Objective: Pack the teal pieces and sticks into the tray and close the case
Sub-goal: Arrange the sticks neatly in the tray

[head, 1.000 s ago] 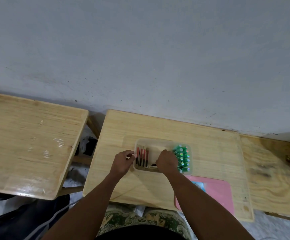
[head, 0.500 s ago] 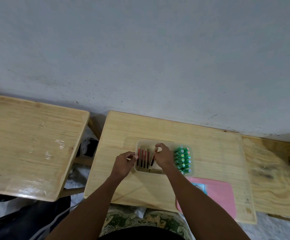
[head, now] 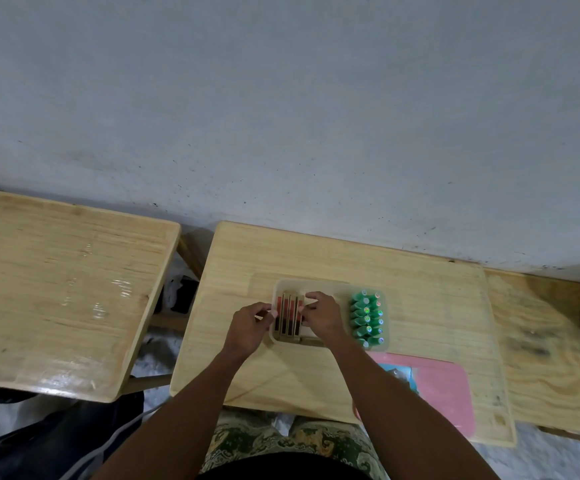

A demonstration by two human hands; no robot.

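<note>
A clear shallow tray (head: 316, 285) sits mid-table. Its right side holds two rows of upright teal pieces (head: 366, 317). Its left side holds a row of wooden sticks (head: 288, 317) with red and black bands, laid side by side. My left hand (head: 250, 323) pinches the tray's left rim beside the sticks. My right hand (head: 321, 315) rests in the tray's middle, fingertips pressed against the right edge of the stick row. What lies under that hand is hidden. A pink case lid (head: 437, 389) with a picture label lies near the table's front right.
The tray stands on a small wooden table (head: 247, 258) against a grey wall. A second wooden table (head: 56, 289) is to the left across a gap, and a plywood surface (head: 551, 341) adjoins on the right.
My right hand carried a stick from the tray's front edge up and left, then set it against the row of sticks. My left hand stayed on the tray's left rim.
</note>
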